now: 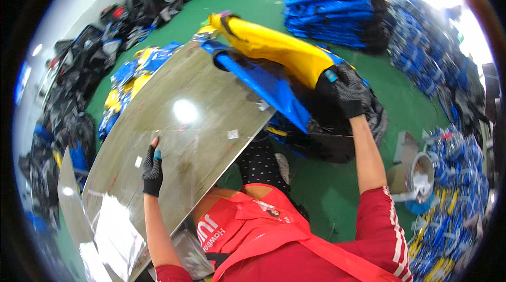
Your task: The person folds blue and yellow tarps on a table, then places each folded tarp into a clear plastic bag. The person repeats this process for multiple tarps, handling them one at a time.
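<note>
My right hand (345,89), in a dark dotted glove, is closed on the near end of a yellow and black tarpaulin bag (284,47). The bag stretches away over the far right corner of the table. Beneath it, a blue tarpaulin piece (263,84) with a black strap lies across the table's edge. My left hand (153,171), in a similar glove with bare fingertips, rests flat with fingers stretched out on a clear plastic sheet or bag (182,168). That plastic lies on the grey-brown tabletop (158,97).
Beside the table's right edge stands a heap of black material (337,145). Stacked blue bags (329,10) sit on the green floor at the back. A metal bin (421,174) and blue bundles (453,176) are at right. Dark bags (74,92) line the left wall.
</note>
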